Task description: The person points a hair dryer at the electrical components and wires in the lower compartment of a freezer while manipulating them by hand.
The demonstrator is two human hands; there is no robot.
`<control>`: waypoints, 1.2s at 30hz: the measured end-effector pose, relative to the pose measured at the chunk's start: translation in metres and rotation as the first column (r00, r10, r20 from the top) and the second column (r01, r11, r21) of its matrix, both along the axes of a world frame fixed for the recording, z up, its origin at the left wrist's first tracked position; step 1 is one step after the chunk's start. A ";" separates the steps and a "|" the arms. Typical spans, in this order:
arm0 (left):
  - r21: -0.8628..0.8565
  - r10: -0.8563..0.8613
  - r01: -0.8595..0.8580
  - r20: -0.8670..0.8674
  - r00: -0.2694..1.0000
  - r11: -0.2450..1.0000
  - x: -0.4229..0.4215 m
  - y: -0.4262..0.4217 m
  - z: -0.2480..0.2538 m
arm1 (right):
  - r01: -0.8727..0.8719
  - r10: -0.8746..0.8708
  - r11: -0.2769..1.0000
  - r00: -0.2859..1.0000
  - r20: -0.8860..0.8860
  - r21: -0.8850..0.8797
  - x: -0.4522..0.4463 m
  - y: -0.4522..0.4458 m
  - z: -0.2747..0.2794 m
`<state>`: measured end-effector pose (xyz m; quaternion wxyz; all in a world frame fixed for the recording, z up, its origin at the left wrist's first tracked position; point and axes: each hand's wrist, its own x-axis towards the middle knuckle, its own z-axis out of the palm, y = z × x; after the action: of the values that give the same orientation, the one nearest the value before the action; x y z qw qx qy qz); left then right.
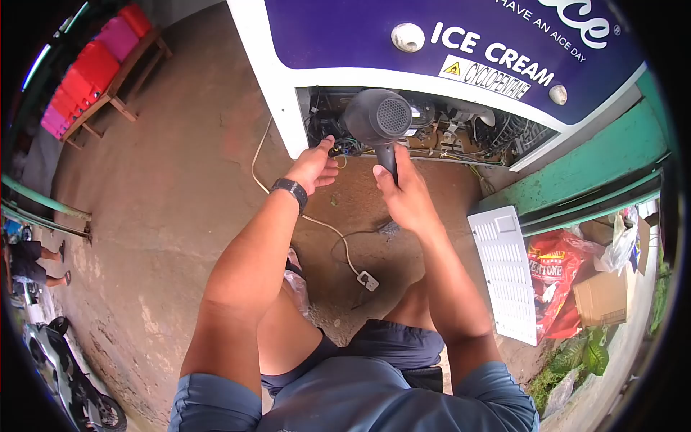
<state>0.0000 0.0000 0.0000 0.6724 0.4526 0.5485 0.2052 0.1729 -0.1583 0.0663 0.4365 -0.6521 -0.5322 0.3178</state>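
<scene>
My right hand [408, 191] is wrapped around the handle of a dark grey hair dryer [374, 119]. The dryer's round, perforated rear grille faces me, and its front points into the open lower compartment [432, 155] of an ice cream freezer [345, 43]. At the compartment's left side, my left hand [314, 167], with a dark watch on the wrist, has its fingers curled together by a bundle of thin wires [349, 146]. What those fingers grip is too small to make out. Tubes, cables and metal parts fill the compartment, partly hidden by the dryer.
A pale cord runs over the concrete floor [180, 194] to a white socket block [367, 281]. To the right, a white vented panel [502, 273] leans beside a red bag [554, 273] and a cardboard box [601, 299]. A motorcycle [68, 374] stands at lower left.
</scene>
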 end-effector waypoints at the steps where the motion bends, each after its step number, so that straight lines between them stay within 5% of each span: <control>1: -0.032 0.007 -0.008 -0.035 0.999 0.999 0.000 -0.002 0.007 | -0.001 0.001 1.000 1.000 0.009 0.008 -0.001 0.001 0.001; 3: -0.053 0.010 -0.013 -0.059 0.998 0.999 0.000 -0.002 0.023 | 0.001 -0.002 1.000 1.000 0.029 0.026 -0.002 0.004 0.005; 5: -0.055 -0.302 0.300 -0.305 0.903 0.953 -0.006 -0.002 0.033 | 0.017 -0.022 0.998 0.996 0.090 0.064 -0.004 0.003 0.003; 7: -0.045 -0.403 0.410 -0.307 0.862 0.911 -0.006 -0.014 0.040 | 0.024 -0.038 0.994 0.992 0.122 0.111 -0.007 0.005 0.000; 9: 0.110 -0.493 0.487 0.040 0.869 0.867 0.001 -0.038 0.050 | 0.027 -0.052 0.988 0.986 0.157 0.154 -0.006 0.004 -0.002; 10: 0.111 -0.492 0.486 0.042 0.869 0.867 0.006 -0.052 0.054 | 0.015 -0.041 0.987 0.987 0.157 0.161 -0.007 0.004 -0.003; 12: 0.085 -0.299 0.293 0.452 0.840 0.952 0.018 -0.071 0.060 | -0.002 -0.026 0.985 0.987 0.161 0.170 -0.009 0.006 -0.005; 16: 0.035 -0.251 0.309 0.676 0.693 0.950 0.025 -0.066 0.050 | 0.030 -0.043 0.993 0.993 0.106 0.116 -0.010 0.005 -0.005; 19: 0.069 -0.131 0.112 0.480 0.868 0.991 0.040 -0.076 0.058 | 0.045 -0.072 0.987 0.983 0.171 0.154 -0.012 0.001 -0.011; 21: 0.058 -0.066 0.041 0.549 0.833 0.997 0.045 -0.071 0.052 | 0.065 -0.110 0.981 0.963 0.245 0.185 -0.013 -0.015 -0.008; 23: 0.075 -0.086 0.055 0.510 0.856 0.996 0.047 -0.073 0.059 | 0.085 -0.113 0.992 0.920 0.376 0.092 -0.002 -0.061 0.021; 25: 0.121 -0.134 0.085 0.499 0.856 0.989 0.046 -0.072 0.055 | -0.071 0.113 0.991 0.900 0.422 -0.114 0.022 -0.127 0.023; 26: 0.132 -0.154 0.101 0.498 0.854 0.986 0.046 -0.069 0.054 | -0.180 0.287 0.919 0.915 0.284 -0.350 0.032 -0.162 0.024; 27: 0.115 -0.184 0.145 0.520 0.834 0.983 0.042 -0.062 0.049 | -0.346 0.454 0.855 0.860 0.233 -0.386 0.042 -0.210 -0.003; 29: 0.108 -0.185 0.151 0.504 0.844 0.983 0.040 -0.058 0.050 | -0.396 0.659 0.402 0.751 -0.040 -0.825 0.037 -0.291 -0.012; 30: 0.101 -0.187 0.157 0.503 0.844 0.982 0.039 -0.054 0.049 | -0.412 0.660 0.371 0.747 -0.076 -0.832 0.030 -0.340 -0.027; 31: 0.095 -0.190 0.165 0.502 0.844 0.982 0.038 -0.051 0.047 | -0.388 0.610 0.355 0.786 -0.104 -0.851 0.021 -0.361 -0.017; 33: 0.093 -0.173 0.147 0.481 0.860 0.985 0.042 -0.051 0.051 | -0.213 0.388 0.605 0.920 0.051 -0.767 0.009 -0.389 -0.015; 36: 0.088 -0.192 0.171 0.482 0.855 0.981 0.045 -0.046 0.051 | -0.220 0.506 0.701 0.824 0.255 -0.679 -0.004 -0.395 -0.028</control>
<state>0.0451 -0.0459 0.0508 0.7956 0.4500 0.3114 0.2599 0.1691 -0.5533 0.0385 -0.0033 -0.6896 -0.5987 0.4075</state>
